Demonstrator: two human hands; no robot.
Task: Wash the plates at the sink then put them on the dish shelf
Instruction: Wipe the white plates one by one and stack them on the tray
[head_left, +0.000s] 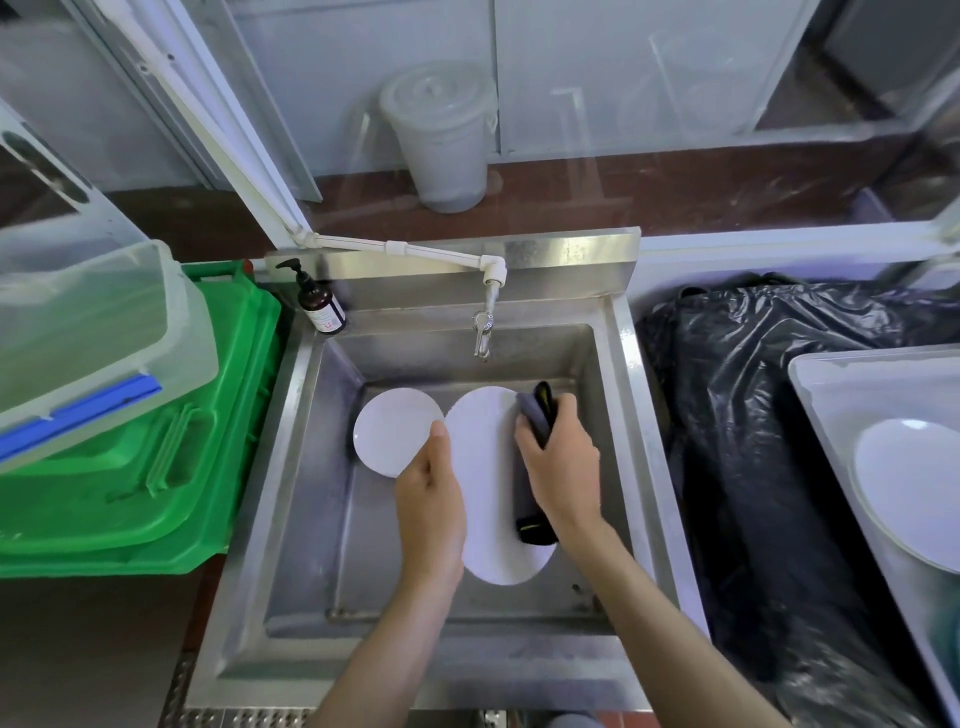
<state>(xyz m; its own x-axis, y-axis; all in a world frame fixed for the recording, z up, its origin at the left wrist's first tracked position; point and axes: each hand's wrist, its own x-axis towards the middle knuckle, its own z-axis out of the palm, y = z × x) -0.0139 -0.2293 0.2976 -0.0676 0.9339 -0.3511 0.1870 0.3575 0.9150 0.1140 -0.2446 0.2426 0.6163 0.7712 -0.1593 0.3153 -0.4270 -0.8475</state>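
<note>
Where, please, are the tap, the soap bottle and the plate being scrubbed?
tap (482, 332), head view, on its metal spout.
soap bottle (322, 306), head view, on its brown body.
scrubbed plate (485, 467), head view, on its bare white face between the hands.

Two plain white plates (488, 488) (397, 439) in a grey steel sink (291, 467). A dark grey cloth (535, 423) with black and yellow edging. A brown soap bottle (319, 306), white label. Green bin (156, 457), black bag (753, 415), white bucket (441, 135), clear tub (78, 332) with blue trim.
</note>
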